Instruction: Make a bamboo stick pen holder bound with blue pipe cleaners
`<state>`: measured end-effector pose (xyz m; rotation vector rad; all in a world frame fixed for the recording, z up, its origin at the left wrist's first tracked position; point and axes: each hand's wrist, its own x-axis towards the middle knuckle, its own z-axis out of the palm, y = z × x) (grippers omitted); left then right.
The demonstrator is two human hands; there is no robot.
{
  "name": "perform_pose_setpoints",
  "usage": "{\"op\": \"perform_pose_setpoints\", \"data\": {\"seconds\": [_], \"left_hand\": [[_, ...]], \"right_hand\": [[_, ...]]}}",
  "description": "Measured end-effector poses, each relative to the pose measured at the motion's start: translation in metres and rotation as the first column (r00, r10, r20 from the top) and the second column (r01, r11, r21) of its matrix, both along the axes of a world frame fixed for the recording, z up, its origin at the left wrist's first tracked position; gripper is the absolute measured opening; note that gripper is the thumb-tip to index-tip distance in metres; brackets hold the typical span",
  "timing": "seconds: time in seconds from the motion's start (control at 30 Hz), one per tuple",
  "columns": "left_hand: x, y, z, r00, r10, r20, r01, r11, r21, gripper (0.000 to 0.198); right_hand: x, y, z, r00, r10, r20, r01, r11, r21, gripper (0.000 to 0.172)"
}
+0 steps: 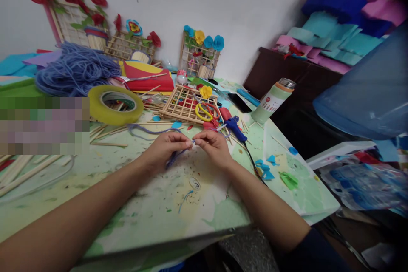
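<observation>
My left hand (pixel 165 146) and my right hand (pixel 214 144) meet over the middle of the table, fingertips pinched together on a strand of blue-purple yarn (pixel 174 158). The yarn hangs in a short loop under my left hand. Another length of the same yarn (pixel 145 131) trails away to the left across the tabletop. Both hands are closed in a pinch on it.
A large heap of blue yarn (pixel 76 70), a roll of yellow tape (pixel 115 104), a bamboo stick grid (pixel 185 104), yellow-handled scissors (pixel 204 112), a blue glue gun (pixel 235 127), a green bottle (pixel 272 101) and a phone (pixel 239 103) lie beyond. Loose sticks (pixel 19 170) lie at left.
</observation>
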<state>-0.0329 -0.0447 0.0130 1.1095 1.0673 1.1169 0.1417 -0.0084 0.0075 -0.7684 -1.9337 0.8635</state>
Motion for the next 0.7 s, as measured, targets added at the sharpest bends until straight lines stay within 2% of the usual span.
{"op": "perform_pose_setpoints", "data": {"seconds": [0.1, 0.23, 0.3, 0.4, 0.53, 0.6, 0.63, 0.7], "left_hand": [[-0.003, 0.002, -0.001, 0.979, 0.027, -0.201, 0.0, 0.991, 0.132, 0.02], [-0.006, 0.003, 0.002, 0.877, 0.099, -0.471, 0.082, 0.934, 0.349, 0.02], [-0.006, 0.002, 0.003, 0.833, 0.136, -0.536, 0.148, 0.879, 0.453, 0.018], [-0.005, 0.0, 0.002, 0.765, 0.25, -0.594, 0.239, 0.745, 0.622, 0.014], [-0.005, -0.003, 0.003, 0.666, 0.404, -0.626, 0.322, 0.602, 0.731, 0.009], [-0.004, -0.005, 0.006, 0.591, 0.473, -0.654, 0.4, 0.532, 0.746, 0.01], [-0.003, -0.007, 0.008, 0.546, 0.511, -0.663, 0.451, 0.488, 0.747, 0.013], [-0.001, -0.012, 0.011, 0.47, 0.586, -0.66, 0.558, 0.383, 0.736, 0.02]], "right_hand": [[-0.001, 0.002, -0.002, 0.996, -0.076, 0.044, 0.076, 0.997, 0.014, 0.022], [-0.002, 0.0, -0.001, 0.986, -0.114, 0.123, 0.103, 0.991, 0.087, 0.028], [-0.002, -0.002, 0.001, 0.984, -0.11, 0.143, 0.099, 0.992, 0.082, 0.031], [-0.003, -0.005, 0.003, 0.979, -0.108, 0.172, 0.107, 0.994, 0.017, 0.036], [-0.007, -0.008, 0.003, 0.984, -0.114, 0.133, 0.133, 0.981, -0.142, 0.041], [-0.01, -0.009, 0.003, 0.992, -0.095, 0.081, 0.115, 0.947, -0.3, 0.041], [-0.011, -0.011, 0.003, 0.996, -0.077, 0.04, 0.087, 0.908, -0.411, 0.04], [-0.013, -0.013, 0.005, 0.997, -0.047, -0.069, -0.008, 0.768, -0.64, 0.039]]}}
